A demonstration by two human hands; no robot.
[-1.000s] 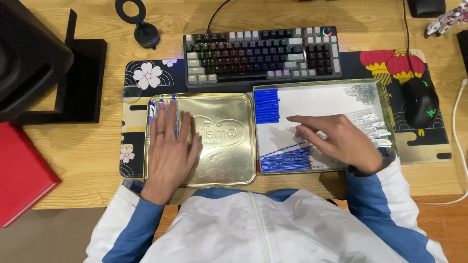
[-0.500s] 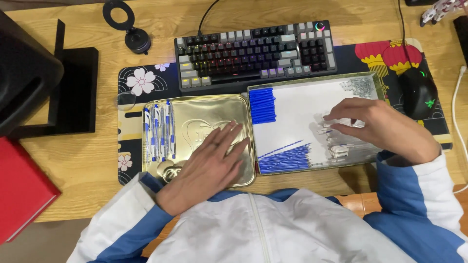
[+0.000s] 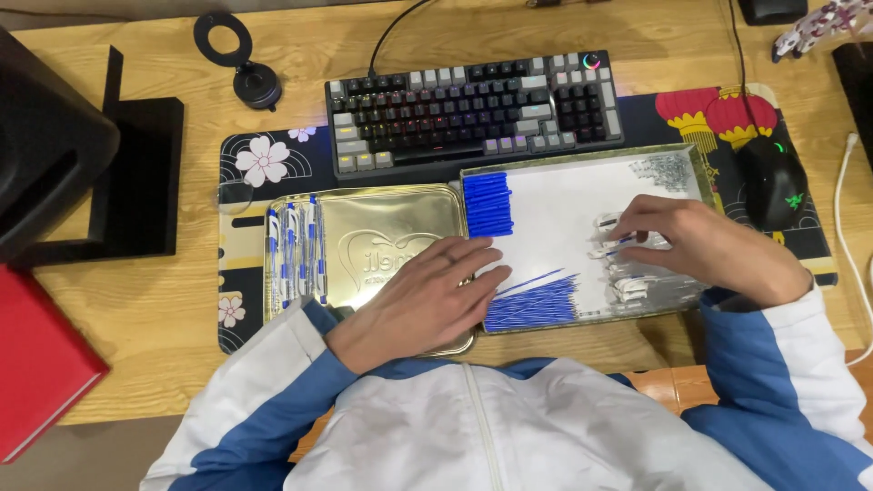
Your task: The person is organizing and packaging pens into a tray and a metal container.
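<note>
Left of the white-lined tray (image 3: 564,205) lies a gold tin lid (image 3: 382,227), with a few assembled blue-and-white pens (image 3: 293,250) lined up along its left edge. The left hand (image 3: 418,300) rests flat and open across the lid's right part, fingers spread, fingertips reaching the tray's left rim near the blue refills (image 3: 532,305); it holds nothing. In the tray, blue caps (image 3: 488,204) are stacked at the upper left and clear pen barrels (image 3: 637,286) lie to the right. The right hand (image 3: 709,245) curls over these barrels, fingertips pinching one clear barrel (image 3: 623,243).
</note>
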